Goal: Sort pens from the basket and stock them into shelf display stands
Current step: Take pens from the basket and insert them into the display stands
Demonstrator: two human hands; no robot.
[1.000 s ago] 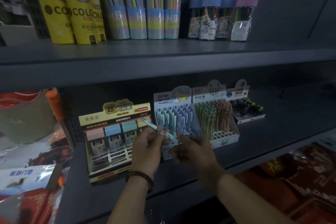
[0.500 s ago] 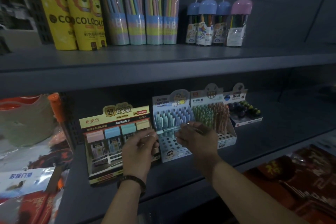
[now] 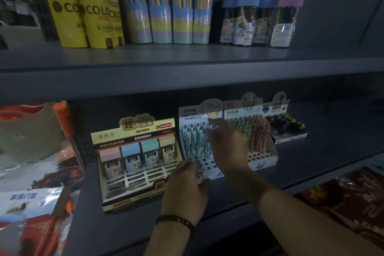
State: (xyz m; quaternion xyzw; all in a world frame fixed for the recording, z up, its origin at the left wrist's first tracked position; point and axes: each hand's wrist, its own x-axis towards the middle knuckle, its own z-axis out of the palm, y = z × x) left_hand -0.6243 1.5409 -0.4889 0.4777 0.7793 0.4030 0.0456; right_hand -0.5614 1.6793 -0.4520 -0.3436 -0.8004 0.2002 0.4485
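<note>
The right hand (image 3: 227,147) reaches over the blue pen stand (image 3: 199,143) on the lower shelf (image 3: 311,156), fingers spread, grasping nothing. The left hand (image 3: 186,191), at seven o'clock of it, rests against the stand's front, fingers relaxed. The pens (image 3: 194,137) stand upright in the back rows.

On the upper shelf (image 3: 187,62) we see yellow lion-printed tubes (image 3: 91,6) at the left, four clear HB pencil tubs (image 3: 166,6) beside them, and four small capped tubes (image 3: 259,16), three with blue tops and one with pink, further right. On the lower shelf (image 3: 322,151) we find a box of pencil-lead cases (image 3: 137,160) and, well to its right, an eraser box (image 3: 284,124). At far left we make out a beige tub (image 3: 27,135) above some plastic packets (image 3: 27,203); red packets (image 3: 349,203) lie at lower right.
</note>
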